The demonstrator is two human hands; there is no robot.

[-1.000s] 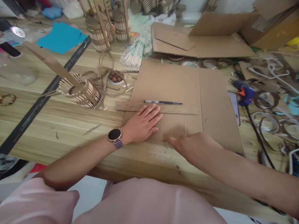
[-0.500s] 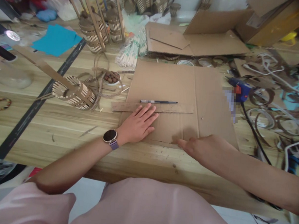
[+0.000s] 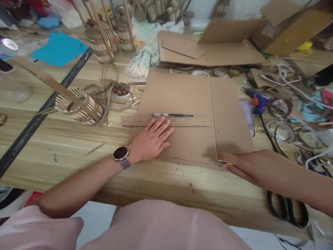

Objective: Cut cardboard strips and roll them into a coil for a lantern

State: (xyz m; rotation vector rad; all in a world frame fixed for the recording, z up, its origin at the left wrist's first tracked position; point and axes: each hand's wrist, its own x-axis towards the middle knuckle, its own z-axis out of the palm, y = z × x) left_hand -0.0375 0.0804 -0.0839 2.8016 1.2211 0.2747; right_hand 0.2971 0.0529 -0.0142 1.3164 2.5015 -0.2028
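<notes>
My left hand point(image 3: 151, 141) lies flat and open on a large brown cardboard sheet point(image 3: 184, 92), fingertips touching a long cardboard strip point(image 3: 191, 122) laid across it. A black pen point(image 3: 172, 115) rests just beyond the strip. A dark watch point(image 3: 121, 153) is on that wrist. My right hand point(image 3: 244, 166) is closed at the sheet's near right corner, gripping a small knife point(image 3: 222, 162) whose metal tip and a bit of yellow show at the cardboard's near edge. Most of the tool is hidden by my fingers.
Black-handled scissors point(image 3: 287, 209) lie near the table's front edge under my right forearm. A blue glue gun point(image 3: 256, 100) and cardboard rings clutter the right. A stick-built basket point(image 3: 79, 107) and a long black ruler point(image 3: 32, 125) lie at left, with blue paper point(image 3: 58, 48) behind.
My right hand has slid to the right along the near edge of the cardboard, from about its middle to the right corner. My left hand has stayed flat in place.
</notes>
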